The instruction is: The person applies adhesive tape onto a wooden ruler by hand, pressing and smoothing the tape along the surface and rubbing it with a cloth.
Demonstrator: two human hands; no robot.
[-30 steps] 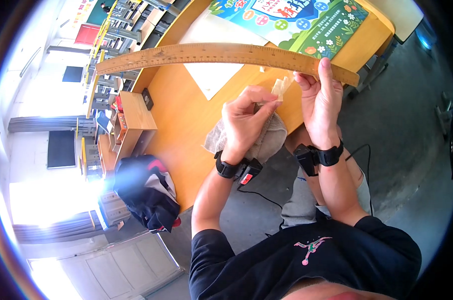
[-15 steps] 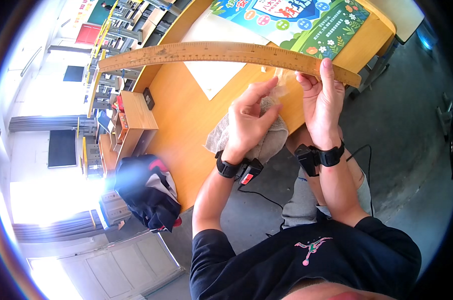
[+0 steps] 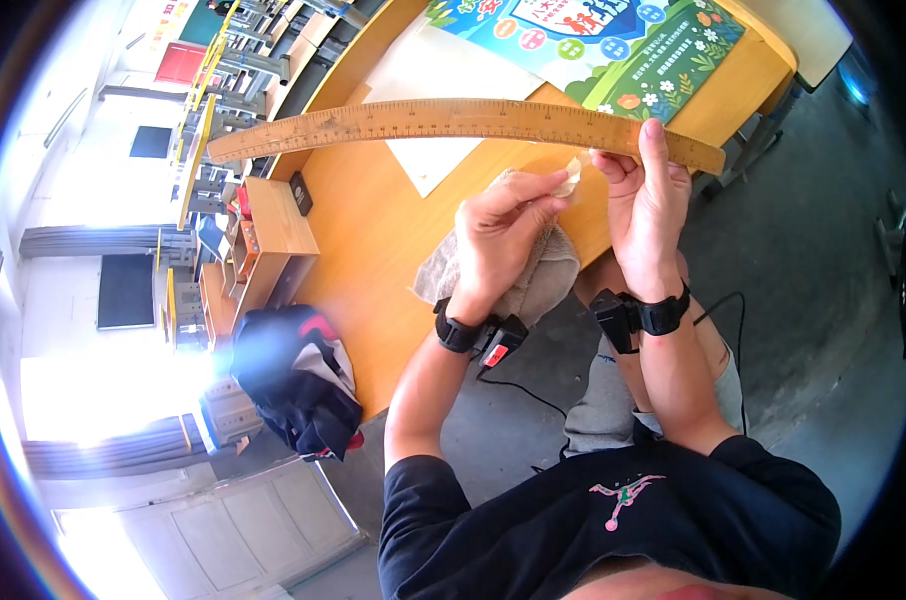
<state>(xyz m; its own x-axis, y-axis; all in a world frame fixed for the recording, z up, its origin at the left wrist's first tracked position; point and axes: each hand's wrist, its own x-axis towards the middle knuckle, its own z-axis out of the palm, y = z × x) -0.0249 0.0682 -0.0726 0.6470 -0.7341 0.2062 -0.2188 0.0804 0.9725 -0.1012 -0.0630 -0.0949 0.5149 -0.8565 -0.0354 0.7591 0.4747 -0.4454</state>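
A long wooden ruler (image 3: 433, 120) spans the view above the desk, its right end held between the thumb and fingers of my right hand (image 3: 645, 205). My left hand (image 3: 503, 235) is closed in a pinch on a small piece of clear, crumpled tape (image 3: 573, 176), close to my right fingertips and below the ruler. Under and beside my left hand lies a grey cloth (image 3: 546, 280), partly covered by it, at the desk's edge. Each wrist wears a black strap with a small device.
On the wooden desk (image 3: 348, 240) are a white sheet (image 3: 428, 165) and a colourful poster (image 3: 613, 50). A dark jacket (image 3: 293, 380) hangs at the desk's left edge, near a small wooden shelf (image 3: 278, 225). A black cable (image 3: 523, 392) runs below my left wrist.
My left fingers opened around the tape half a second ago and are now pinched on it again. The ruler's left end has dipped slightly. My right hand keeps its hold.
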